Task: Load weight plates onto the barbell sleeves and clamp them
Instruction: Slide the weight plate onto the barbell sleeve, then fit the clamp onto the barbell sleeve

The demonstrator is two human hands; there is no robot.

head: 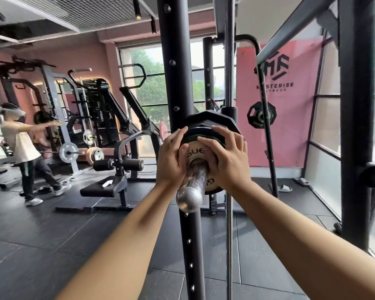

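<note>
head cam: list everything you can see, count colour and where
small plate: 1, beige with a green rim, on the sleeve in front of the black plates
black plates: several, count unclear, stacked on the sleeve
barbell sleeve: 1, silver, centre, end towards the camera
rack upright: 1, black with holes, centre
guide rod: 1, chrome, right of the upright
banner: 1, pink, back right
hanging plate: 1, black, in front of the banner
bench: 1, black, left of centre
slippers: 2, grey, floor under the banner
people: at least 2, far left
left hand: 1, pressed on the small plate's left side
right hand: 1, spread on its right side
</note>
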